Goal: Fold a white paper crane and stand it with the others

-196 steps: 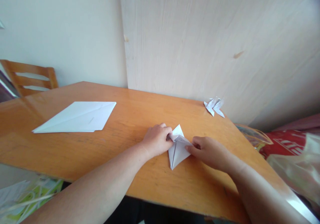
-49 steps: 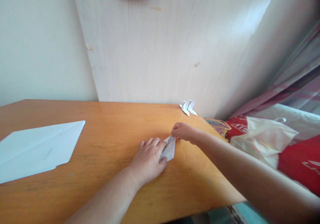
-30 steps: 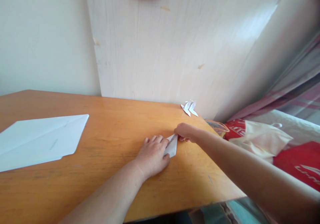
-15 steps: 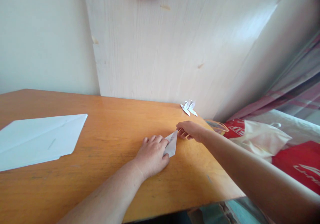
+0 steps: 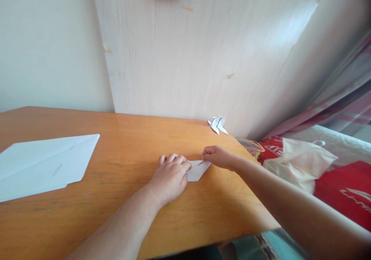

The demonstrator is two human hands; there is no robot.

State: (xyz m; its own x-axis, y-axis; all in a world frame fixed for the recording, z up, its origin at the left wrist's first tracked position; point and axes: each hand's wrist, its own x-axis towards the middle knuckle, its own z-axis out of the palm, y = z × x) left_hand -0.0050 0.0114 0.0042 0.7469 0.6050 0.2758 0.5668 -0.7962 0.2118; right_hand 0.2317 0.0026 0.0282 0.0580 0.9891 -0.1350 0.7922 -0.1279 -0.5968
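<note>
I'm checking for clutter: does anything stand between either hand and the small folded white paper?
Nothing visible does: the left hand lies over the left part of the small folded white paper, and the right hand pinches its upper right corner.

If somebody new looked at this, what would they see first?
Probably the middle, where the left hand lies over a small folded paper on the table and the right hand is at its right end. Next, maybe the big white paper at the left and the bright red bundle at the far right.
</note>
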